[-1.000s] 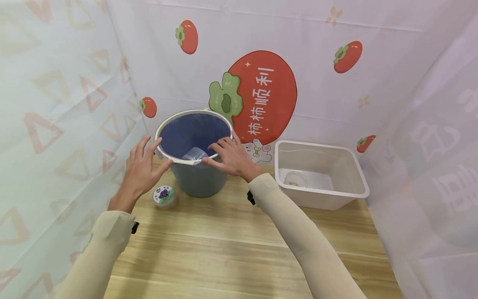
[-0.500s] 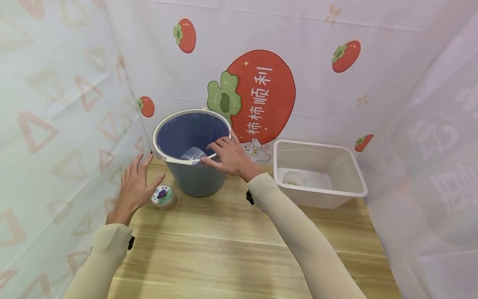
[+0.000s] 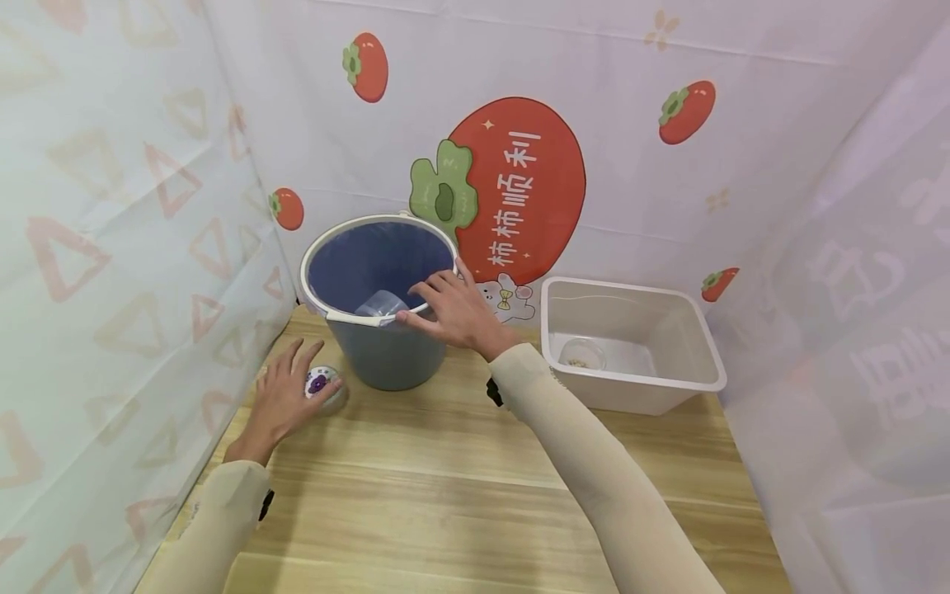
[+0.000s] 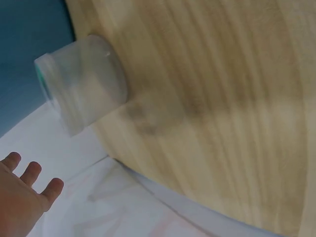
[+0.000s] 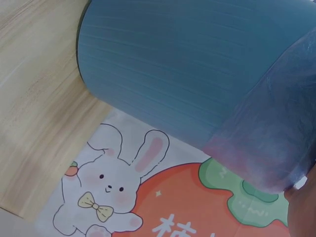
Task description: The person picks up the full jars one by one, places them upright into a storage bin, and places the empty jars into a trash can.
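Observation:
A blue-grey bucket (image 3: 389,363) with a white rim (image 3: 315,246) stands on the wooden table at the left. Clear plastic film (image 5: 276,113) hangs over its outer wall in the right wrist view, and a clear plastic piece (image 3: 380,304) shows inside. My right hand (image 3: 460,312) grips the front right of the rim, thumb along the front and fingers bent over it. My left hand (image 3: 285,396) is beside a small clear round jar (image 4: 86,84), fingers spread, thumb over its flower-printed lid (image 3: 319,379). The left wrist view shows those fingers apart from the jar.
A white rectangular bin (image 3: 631,382) stands at the right, with a small clear round container (image 3: 582,353) holding yellowish bits inside. Printed cloth walls (image 3: 631,206) enclose the wooden table (image 3: 416,495) at the back and both sides.
My left hand has let go of the bucket's left rim and come down to the jar. The right hand stays on the rim, and the bucket has hardly moved.

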The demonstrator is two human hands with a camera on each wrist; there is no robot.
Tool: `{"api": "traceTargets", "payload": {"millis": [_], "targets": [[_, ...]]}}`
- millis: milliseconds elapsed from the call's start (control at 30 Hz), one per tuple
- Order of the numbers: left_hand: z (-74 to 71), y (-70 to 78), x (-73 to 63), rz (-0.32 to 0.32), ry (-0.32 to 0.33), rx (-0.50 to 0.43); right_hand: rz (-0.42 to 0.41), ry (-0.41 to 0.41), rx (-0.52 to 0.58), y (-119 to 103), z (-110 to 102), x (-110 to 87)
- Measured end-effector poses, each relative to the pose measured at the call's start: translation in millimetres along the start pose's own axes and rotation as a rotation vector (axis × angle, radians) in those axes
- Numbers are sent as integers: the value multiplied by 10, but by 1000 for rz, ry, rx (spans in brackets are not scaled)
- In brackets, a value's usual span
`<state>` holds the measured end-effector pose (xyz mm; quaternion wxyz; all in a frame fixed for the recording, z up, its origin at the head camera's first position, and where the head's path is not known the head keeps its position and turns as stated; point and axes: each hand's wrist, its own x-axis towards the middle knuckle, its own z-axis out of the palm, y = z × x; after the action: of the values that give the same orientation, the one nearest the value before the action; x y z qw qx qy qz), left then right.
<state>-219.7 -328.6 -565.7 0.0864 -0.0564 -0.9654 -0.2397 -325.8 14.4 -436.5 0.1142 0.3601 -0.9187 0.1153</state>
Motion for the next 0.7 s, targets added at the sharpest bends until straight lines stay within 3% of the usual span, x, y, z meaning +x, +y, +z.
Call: {"api": "traceTargets", "payload": {"millis": [233,700], "targets": [[154,-17,-102,-27,-76,19,8,-6,-6,-1,-7,-4],[319,-44,-203,-21,-117,37,10,4,7,-7,16,-2]]}}
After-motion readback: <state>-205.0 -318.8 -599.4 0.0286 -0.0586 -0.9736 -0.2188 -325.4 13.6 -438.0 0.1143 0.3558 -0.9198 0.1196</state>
